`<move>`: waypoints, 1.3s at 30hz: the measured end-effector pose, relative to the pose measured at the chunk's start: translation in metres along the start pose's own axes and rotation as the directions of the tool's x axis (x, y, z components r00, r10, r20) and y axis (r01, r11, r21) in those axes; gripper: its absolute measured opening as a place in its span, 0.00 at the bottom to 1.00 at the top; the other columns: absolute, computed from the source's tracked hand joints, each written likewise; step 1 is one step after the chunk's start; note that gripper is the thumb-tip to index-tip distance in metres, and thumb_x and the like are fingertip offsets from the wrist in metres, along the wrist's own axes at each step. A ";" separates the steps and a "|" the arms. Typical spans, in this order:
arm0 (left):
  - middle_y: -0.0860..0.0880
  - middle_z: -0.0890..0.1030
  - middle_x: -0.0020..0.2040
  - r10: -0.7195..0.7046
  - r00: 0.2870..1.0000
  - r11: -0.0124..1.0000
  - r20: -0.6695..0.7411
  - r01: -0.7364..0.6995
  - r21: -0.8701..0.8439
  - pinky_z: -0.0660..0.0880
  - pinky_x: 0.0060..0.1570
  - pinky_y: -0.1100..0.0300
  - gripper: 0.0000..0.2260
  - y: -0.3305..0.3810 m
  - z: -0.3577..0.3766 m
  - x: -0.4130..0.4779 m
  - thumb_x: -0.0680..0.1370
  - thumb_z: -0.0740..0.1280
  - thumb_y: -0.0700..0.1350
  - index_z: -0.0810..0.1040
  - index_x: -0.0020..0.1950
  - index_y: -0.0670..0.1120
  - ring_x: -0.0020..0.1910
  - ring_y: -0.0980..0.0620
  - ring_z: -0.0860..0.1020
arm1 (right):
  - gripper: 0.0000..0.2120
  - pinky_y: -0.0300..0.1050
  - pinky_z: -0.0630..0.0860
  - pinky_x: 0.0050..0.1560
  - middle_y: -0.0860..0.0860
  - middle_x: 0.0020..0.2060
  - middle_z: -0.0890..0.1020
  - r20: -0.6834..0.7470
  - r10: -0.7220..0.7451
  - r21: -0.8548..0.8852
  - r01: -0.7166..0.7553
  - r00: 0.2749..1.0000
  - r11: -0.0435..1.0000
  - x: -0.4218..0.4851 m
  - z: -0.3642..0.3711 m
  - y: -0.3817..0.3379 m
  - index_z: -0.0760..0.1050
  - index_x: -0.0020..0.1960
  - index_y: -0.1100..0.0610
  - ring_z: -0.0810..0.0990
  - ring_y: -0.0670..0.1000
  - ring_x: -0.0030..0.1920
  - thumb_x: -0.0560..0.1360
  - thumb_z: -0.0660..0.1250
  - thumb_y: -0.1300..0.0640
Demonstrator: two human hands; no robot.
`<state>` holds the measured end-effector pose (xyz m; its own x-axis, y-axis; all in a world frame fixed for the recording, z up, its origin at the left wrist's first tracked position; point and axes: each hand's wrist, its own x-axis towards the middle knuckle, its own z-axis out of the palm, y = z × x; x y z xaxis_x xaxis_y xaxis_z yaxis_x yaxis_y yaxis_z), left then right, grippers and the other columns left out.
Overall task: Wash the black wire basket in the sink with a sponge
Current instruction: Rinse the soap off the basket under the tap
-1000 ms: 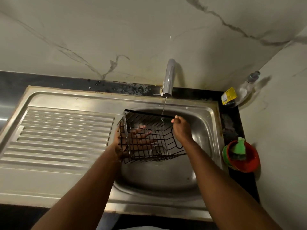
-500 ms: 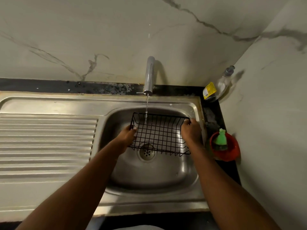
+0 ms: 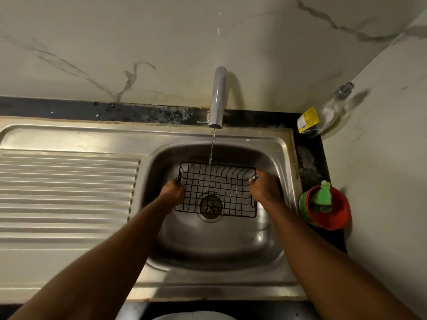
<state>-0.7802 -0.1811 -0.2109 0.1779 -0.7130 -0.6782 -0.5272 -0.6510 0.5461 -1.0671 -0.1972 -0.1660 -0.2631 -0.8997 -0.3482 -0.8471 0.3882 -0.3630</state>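
The left hand (image 3: 172, 192) and the right hand (image 3: 263, 189) are each gripping a short side of the black wire basket (image 3: 216, 190) with curled fingers, holding it open side up between them over the bowl of the sink (image 3: 231, 241). A thin stream from the tap (image 3: 218, 98) beyond the hands is falling onto the basket's far rim. The sponge (image 3: 322, 195) is sitting in a red bowl (image 3: 335, 215) out past the right hand, untouched. Freeing that hand to fetch it is risking a one-sided hold, since wet wire could slip and the basket could tip and drop.
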 end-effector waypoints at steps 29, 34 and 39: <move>0.39 0.78 0.69 0.079 0.990 0.989 -0.121 -0.062 0.135 0.75 0.68 0.44 0.29 0.035 -0.031 0.022 0.82 0.66 0.63 0.72 0.76 0.45 0.66 0.39 0.77 | 0.21 0.48 0.81 0.59 0.52 0.66 0.79 -0.333 -0.581 0.073 0.635 0.743 0.769 0.041 -0.043 -0.136 0.75 0.70 0.54 0.81 0.53 0.62 0.78 0.71 0.59; 0.38 0.79 0.69 0.172 0.972 0.979 -0.161 -0.151 0.136 0.73 0.71 0.44 0.28 0.039 -0.046 0.011 0.82 0.68 0.60 0.75 0.75 0.43 0.69 0.38 0.77 | 0.20 0.56 0.80 0.63 0.55 0.62 0.83 0.043 -0.680 0.086 0.675 0.732 0.732 0.054 -0.062 -0.170 0.79 0.68 0.53 0.82 0.55 0.62 0.76 0.75 0.57; 0.43 0.80 0.69 0.177 0.969 0.984 -0.170 -0.171 0.046 0.75 0.69 0.42 0.26 0.044 -0.053 0.001 0.81 0.69 0.60 0.75 0.74 0.46 0.67 0.42 0.78 | 0.12 0.42 0.77 0.54 0.51 0.57 0.83 0.110 -0.644 0.015 0.647 0.757 0.762 0.059 -0.064 -0.179 0.80 0.62 0.51 0.81 0.49 0.56 0.79 0.72 0.53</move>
<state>-0.7588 -0.2239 -0.1615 0.2208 -0.8506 -0.4772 -0.5872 -0.5067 0.6313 -0.9608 -0.3322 -0.0666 0.3978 -0.9089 -0.1249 -0.8092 -0.2834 -0.5146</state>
